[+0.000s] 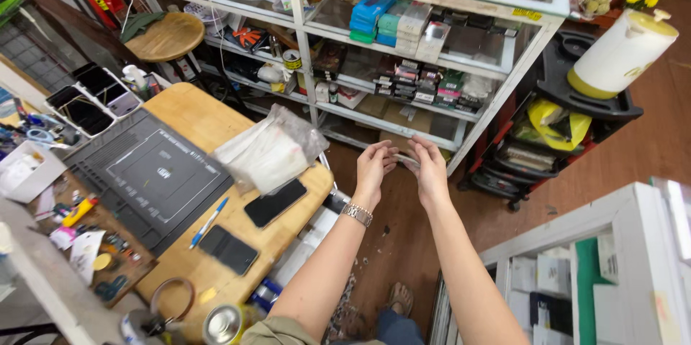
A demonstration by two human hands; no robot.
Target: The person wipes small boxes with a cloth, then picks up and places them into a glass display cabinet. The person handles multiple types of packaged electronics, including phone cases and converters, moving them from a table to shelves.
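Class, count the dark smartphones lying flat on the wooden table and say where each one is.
2. One phone lies just below the clear plastic bag; the other phone lies nearer the table's front edge, beside the blue pen. Others may be hidden.

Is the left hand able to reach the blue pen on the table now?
Probably yes. The left hand is out beyond the table edge, pinching a small thin piece together with the right hand. Nothing blocks the way to the pen, but it must let go first.
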